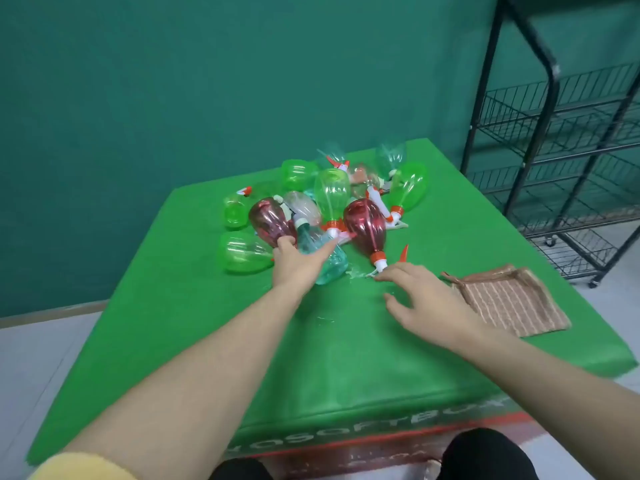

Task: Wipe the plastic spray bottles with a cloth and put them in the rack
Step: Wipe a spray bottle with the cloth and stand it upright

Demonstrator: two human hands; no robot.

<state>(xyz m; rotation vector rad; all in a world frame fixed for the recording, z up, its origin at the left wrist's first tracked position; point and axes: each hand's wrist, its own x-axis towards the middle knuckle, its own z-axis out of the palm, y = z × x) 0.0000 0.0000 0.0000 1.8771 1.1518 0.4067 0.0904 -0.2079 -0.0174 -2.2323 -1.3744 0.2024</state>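
We see spray bottles lying heaped on the green table (180,306). Our left hand (294,263) reaches into the pile, fingers straight, resting on a teal spray bottle (329,263). Our right hand (420,299) hovers with fingers spread, its fingertips just beside the trigger of a red spray bottle (365,228). The striped cloth (509,303) lies flat further right, the empty wire rack (568,161) beyond.

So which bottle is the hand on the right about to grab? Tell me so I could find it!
Look at the green table, where bottles lie in a heap. At the heap's near edge, closest to the striped brown cloth, lies a dark red bottle. Its orange-and-white spray head points toward the right hand; the other red bottle lies further left, by the left hand.
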